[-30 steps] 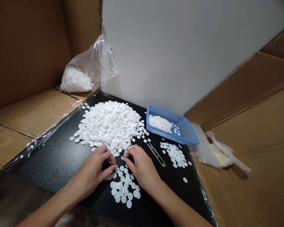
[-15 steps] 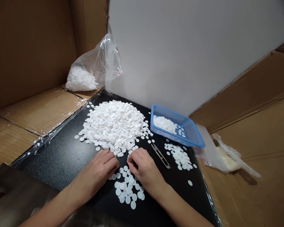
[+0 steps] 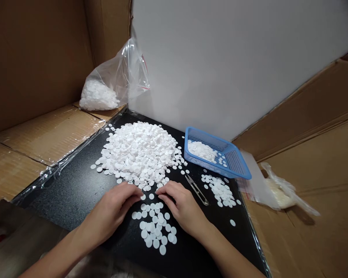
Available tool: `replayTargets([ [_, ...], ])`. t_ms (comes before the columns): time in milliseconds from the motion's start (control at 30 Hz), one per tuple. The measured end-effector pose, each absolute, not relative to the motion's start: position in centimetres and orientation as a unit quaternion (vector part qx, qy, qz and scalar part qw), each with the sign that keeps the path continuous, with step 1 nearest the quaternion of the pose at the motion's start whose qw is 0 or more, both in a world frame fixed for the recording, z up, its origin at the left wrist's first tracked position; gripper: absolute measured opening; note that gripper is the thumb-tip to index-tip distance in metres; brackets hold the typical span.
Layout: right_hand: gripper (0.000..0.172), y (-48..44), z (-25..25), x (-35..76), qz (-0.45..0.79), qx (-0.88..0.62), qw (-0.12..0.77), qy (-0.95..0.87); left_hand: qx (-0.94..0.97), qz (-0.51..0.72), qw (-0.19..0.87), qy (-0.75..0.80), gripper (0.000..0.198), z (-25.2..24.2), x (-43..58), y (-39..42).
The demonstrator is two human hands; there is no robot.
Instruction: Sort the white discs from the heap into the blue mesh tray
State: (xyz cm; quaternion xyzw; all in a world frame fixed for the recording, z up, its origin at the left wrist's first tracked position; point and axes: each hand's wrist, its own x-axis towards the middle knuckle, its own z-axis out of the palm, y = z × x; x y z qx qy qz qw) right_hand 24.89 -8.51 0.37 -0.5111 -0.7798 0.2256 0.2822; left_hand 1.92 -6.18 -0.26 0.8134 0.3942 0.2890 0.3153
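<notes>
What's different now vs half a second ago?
Left hand eased slightly left; its curled fingers have straightened, tips now at a white disc. Can't tell if it's gripped. Right hand uncurled too, fingertips pointing toward the left hand. A single loose disc now shows between the hands. Unchanged: big pile, blue basket, snips.

Left forearm (image 3: 74, 244): bare, seen angled from 8 o'clock toward 2.
Left hand (image 3: 116, 201): palm turned down, thumb and index tips held close together, pointed toward 3 o'clock.
Right forearm (image 3: 223, 249): bare, seen angled from 5 o'clock toward 10.
Right hand (image 3: 182, 201): similarly curved, pointed toward 9 o'clock, just apart from the left.
</notes>
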Motion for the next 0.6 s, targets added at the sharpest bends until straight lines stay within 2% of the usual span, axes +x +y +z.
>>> replayTargets([
  [133, 0.018, -8.7, 0.1, 24.2, 0.211, -0.51, 0.271, -0.789, 0.776, 0.319, 0.317, 0.442, 0.018, 0.3, 1.9, -5.9],
  [300, 0.03, -8.9, 0.8, 24.6, 0.305, -0.486, 0.269, -0.773, 0.791, 0.297, 0.319, 0.43, 0.023, 0.3, 1.9, -5.9],
  [467, 0.025, -8.5, 0.7, 25.1, 0.27, -0.543, 0.304, -0.734, 0.821, 0.253, 0.328, 0.394, 0.028, 0.1, 2.2, -6.3],
  [600, 0.021, -8.1, 0.0, 25.1, 0.256, -0.551, 0.297, -0.737, 0.821, 0.227, 0.367, 0.372, 0.028, 0.4, 2.7, -6.9],
])
